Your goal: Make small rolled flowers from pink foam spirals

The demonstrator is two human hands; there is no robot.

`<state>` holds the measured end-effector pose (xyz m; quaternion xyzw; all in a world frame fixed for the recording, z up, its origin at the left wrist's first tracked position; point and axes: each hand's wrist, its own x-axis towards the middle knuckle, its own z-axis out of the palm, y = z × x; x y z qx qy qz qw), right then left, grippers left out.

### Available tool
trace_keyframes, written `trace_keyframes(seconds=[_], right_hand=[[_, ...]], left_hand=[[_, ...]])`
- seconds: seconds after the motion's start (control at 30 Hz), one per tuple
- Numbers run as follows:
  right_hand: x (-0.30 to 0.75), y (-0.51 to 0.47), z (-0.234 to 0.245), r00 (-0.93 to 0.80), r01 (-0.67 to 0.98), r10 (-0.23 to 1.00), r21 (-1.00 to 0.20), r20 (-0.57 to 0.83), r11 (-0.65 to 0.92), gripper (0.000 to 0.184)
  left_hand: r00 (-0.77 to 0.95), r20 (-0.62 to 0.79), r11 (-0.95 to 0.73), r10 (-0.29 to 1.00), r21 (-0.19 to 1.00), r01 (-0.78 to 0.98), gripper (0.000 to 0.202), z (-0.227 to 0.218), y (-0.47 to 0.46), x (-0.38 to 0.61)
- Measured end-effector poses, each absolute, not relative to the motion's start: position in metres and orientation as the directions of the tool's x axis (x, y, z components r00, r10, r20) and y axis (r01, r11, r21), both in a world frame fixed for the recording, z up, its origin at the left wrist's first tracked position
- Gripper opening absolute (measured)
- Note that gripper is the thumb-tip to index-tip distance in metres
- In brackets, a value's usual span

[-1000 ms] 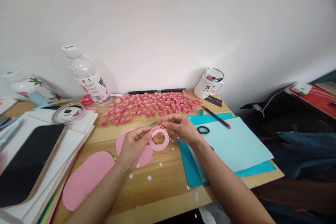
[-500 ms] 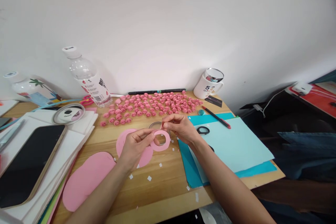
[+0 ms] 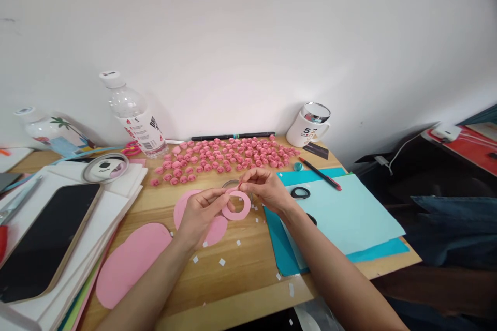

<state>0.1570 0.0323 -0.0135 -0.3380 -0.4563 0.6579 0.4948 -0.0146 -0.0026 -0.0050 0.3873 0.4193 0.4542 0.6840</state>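
Between both hands is a curled pink paper strip, its loose part hanging in a ring shape. My left hand pinches the strip between thumb and fingers. At the strip's upper end, the fingertips of my right hand are closed on it, and a small rolled bit shows there. Pink paper discs lie under and beside my left hand. A roll of tape sits on the table behind the fingers, partly hidden. Many small rolled pink paper roses are spread beyond the hands.
Left are a phone on stacked paper, a tape roll, a plastic bottle and larger pink discs. Right are blue sheets, scissors, a red-black pen and a mug. White paper bits dot the wooden table.
The hanging ring of the strip has risen slightly, and the left fingers sit a little nearer the right fingertips. The camera view has shifted slightly. Both hands keep their grip.
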Motion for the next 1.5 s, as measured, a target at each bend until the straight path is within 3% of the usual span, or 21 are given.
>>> trace_keyframes(seconds=[0.3,0.77,1.0,1.5], right_hand=[[0.1572,0.0311,-0.0123,-0.326,-0.279,0.945,-0.951,-0.033,-0.129,0.018],[0.1498,0.0293,-0.0198,-0.262,-0.372,0.964,-0.916,-0.051,-0.149,0.018],[0.1516,0.0284,-0.0159,-0.313,-0.275,0.949,-0.953,-0.033,-0.124,0.019],[0.1496,0.0295,-0.0199,-0.262,-0.349,0.964,-0.928,-0.039,-0.132,0.016]], left_hand=[[0.21,-0.223,0.272,0.952,0.929,-0.249,0.017,-0.002,-0.0026,-0.0155],[0.228,-0.27,0.326,0.935,0.909,-0.259,0.022,0.0032,-0.004,-0.0127],[0.194,-0.239,0.288,0.951,0.915,-0.282,0.018,0.0,-0.0026,-0.0142],[0.197,-0.251,0.293,0.948,0.929,-0.226,0.023,0.0032,-0.0043,-0.0135]])
